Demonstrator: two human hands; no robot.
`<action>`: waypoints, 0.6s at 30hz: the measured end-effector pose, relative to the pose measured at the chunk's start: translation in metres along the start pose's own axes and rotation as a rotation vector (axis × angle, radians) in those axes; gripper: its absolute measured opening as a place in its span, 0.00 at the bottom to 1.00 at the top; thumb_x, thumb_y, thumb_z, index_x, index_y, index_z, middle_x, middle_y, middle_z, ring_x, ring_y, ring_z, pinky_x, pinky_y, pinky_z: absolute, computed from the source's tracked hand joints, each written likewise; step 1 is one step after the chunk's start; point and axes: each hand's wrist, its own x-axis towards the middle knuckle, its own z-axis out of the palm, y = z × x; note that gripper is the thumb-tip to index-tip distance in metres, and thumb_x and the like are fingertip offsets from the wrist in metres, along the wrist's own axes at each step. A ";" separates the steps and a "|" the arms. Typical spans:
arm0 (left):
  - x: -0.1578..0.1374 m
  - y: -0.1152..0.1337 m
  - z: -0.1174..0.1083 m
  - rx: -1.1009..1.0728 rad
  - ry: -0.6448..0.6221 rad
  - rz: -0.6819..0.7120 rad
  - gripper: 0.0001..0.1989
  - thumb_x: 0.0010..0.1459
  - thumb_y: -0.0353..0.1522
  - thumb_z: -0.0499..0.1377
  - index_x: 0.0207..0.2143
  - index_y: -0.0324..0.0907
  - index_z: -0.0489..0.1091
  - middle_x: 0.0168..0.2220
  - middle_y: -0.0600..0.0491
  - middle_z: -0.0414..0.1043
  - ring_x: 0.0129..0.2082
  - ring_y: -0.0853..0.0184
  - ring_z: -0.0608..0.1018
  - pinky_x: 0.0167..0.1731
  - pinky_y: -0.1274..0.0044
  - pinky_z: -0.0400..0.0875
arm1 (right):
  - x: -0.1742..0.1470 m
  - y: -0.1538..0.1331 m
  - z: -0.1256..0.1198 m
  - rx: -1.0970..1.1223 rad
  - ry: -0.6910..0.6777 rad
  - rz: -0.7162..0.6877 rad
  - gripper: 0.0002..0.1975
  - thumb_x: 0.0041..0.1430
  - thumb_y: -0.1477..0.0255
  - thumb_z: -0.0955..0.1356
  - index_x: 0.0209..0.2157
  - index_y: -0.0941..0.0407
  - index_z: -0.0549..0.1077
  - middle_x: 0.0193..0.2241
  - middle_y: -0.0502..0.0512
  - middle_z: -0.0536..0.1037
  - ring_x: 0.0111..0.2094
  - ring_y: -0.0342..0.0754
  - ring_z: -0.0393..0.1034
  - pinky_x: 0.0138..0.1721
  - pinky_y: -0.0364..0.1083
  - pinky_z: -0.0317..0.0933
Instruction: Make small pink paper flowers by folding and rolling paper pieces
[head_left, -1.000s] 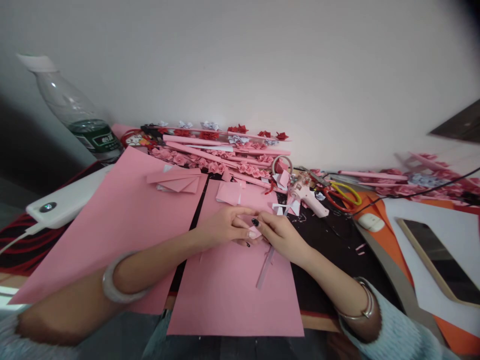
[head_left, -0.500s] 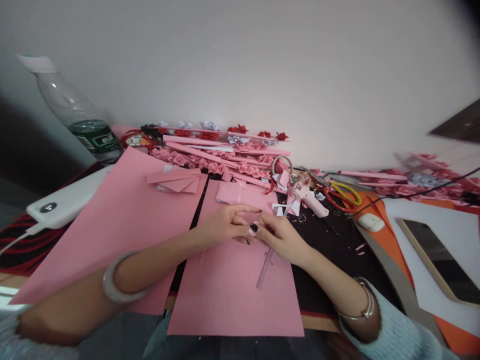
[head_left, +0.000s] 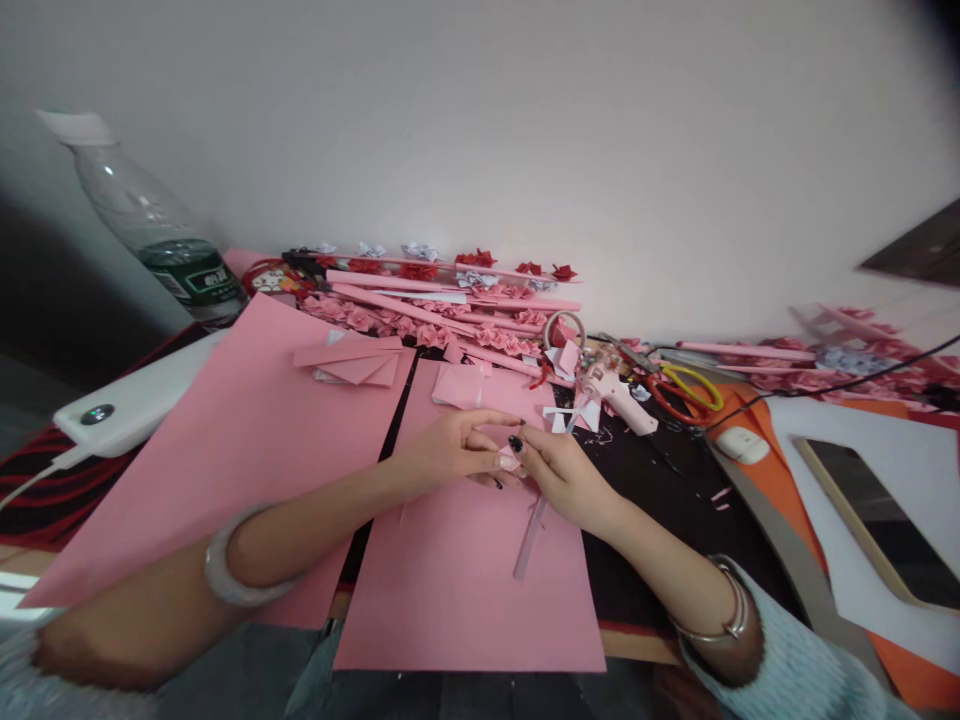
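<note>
Between my two hands is a small folded piece of pink paper point(head_left: 510, 459), mostly hidden by the fingers. My left hand point(head_left: 450, 452) pinches it from the left with thumb and fingers. From the right, my right hand point(head_left: 566, 475) grips it too, its dark-nailed thumb on top. Both hands hover over a large pink sheet point(head_left: 465, 600). Under the right hand a clear glue stick point(head_left: 531, 540) slants down; it lines up with the pink glue gun point(head_left: 619, 393) behind. A stack of small pink paper squares point(head_left: 459, 385) lies just beyond my left hand.
Another pink sheet point(head_left: 225, 450) with folded pieces point(head_left: 360, 362) lies left, near a white power bank point(head_left: 135, 390) and a water bottle point(head_left: 157, 220). Paper flowers point(head_left: 420, 330) line the wall. Scissors point(head_left: 682, 390), an earbud case point(head_left: 742, 445) and a phone point(head_left: 877, 520) are right.
My right thumb has shifted slightly up and right over the pink paper, baring more of it. My left hand and the things around have stayed in place.
</note>
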 end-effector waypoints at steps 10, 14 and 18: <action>0.002 -0.005 0.000 -0.047 -0.031 0.103 0.25 0.48 0.28 0.63 0.50 0.40 0.63 0.25 0.54 0.75 0.28 0.68 0.78 0.33 0.75 0.71 | -0.001 -0.005 0.002 0.015 0.025 -0.015 0.13 0.62 0.76 0.56 0.22 0.56 0.57 0.18 0.46 0.63 0.19 0.39 0.55 0.23 0.40 0.50; 0.002 -0.003 0.000 -0.076 -0.041 0.120 0.24 0.49 0.28 0.62 0.50 0.40 0.63 0.24 0.55 0.74 0.28 0.67 0.78 0.34 0.74 0.72 | 0.000 -0.003 0.001 0.046 0.047 -0.003 0.14 0.64 0.72 0.55 0.23 0.57 0.59 0.20 0.48 0.65 0.21 0.40 0.58 0.26 0.41 0.52; 0.001 -0.004 -0.001 -0.064 -0.057 0.132 0.24 0.50 0.29 0.62 0.50 0.40 0.62 0.24 0.53 0.75 0.28 0.66 0.78 0.33 0.73 0.72 | 0.000 0.002 -0.001 0.099 0.064 0.033 0.16 0.65 0.69 0.54 0.23 0.57 0.58 0.18 0.47 0.62 0.20 0.40 0.55 0.24 0.41 0.51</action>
